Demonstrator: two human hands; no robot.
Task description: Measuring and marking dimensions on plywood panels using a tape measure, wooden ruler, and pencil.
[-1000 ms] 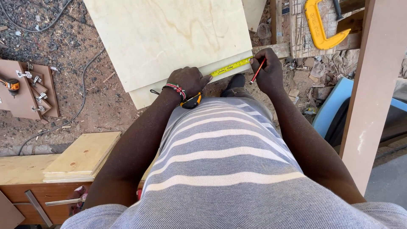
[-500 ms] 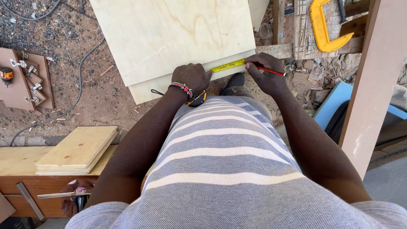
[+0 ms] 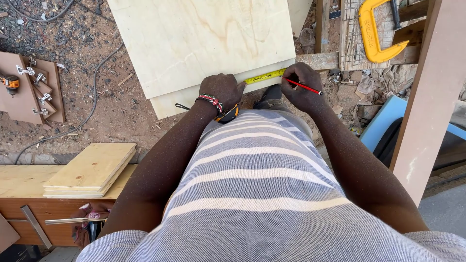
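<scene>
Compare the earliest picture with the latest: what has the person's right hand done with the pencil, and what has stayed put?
The right hand swung the red pencil from steeply upright to nearly flat, its tip brought to the yellow tape measure at the plywood sheet edge. The left hand stayed pressing the tape on the board; the yellow clamp stayed put.

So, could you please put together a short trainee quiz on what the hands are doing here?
1. Which hand holds the thin red pencil?
2. True or false: the yellow tape measure blade lies along the near edge of the pale plywood sheet.
3. What yellow metal tool lies at the upper right?

Key
1. The right hand.
2. True; the left hand presses it down.
3. A C-clamp.
</scene>
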